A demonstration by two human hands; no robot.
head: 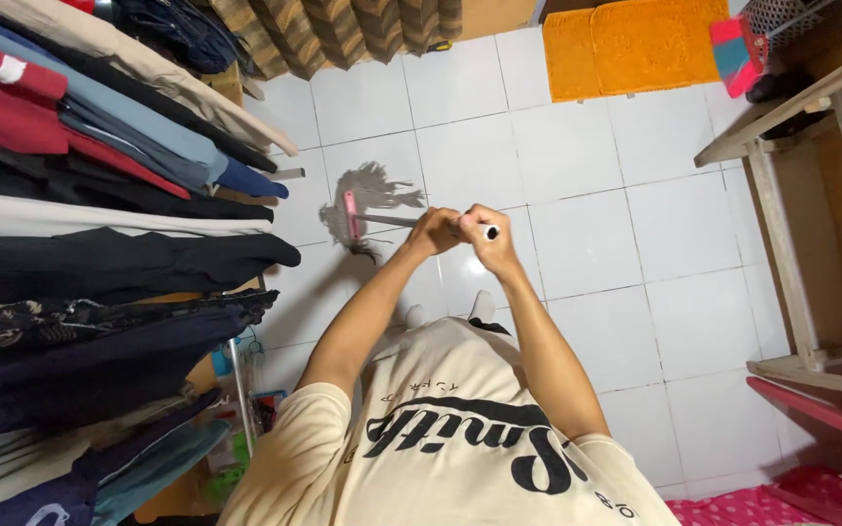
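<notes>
Floor (587, 244): white glossy square tiles with thin dark grout lines; it fills the middle of the scene.
Clothes rail (99, 195): left side; folded and hung fabric garments in red, blue, black and beige, packed tightly edge to edge.
Wooden frame (782, 205): right side; pale unpainted timber, straight square-section legs.
Mat (635, 44): far, orange, deep-pile textile, lying flat by the far wall.
Mop (367, 200): grey string head spread on the tiles, left of centre, clamped in a pink bar; the thin metal handle runs right to a dark end cap.
Left hand (434, 234): fingers wrapped shut round the handle, lower grip, likely to steer.
Right hand (484, 234): closed on the handle end just beside the left, likely for push leverage.
</notes>
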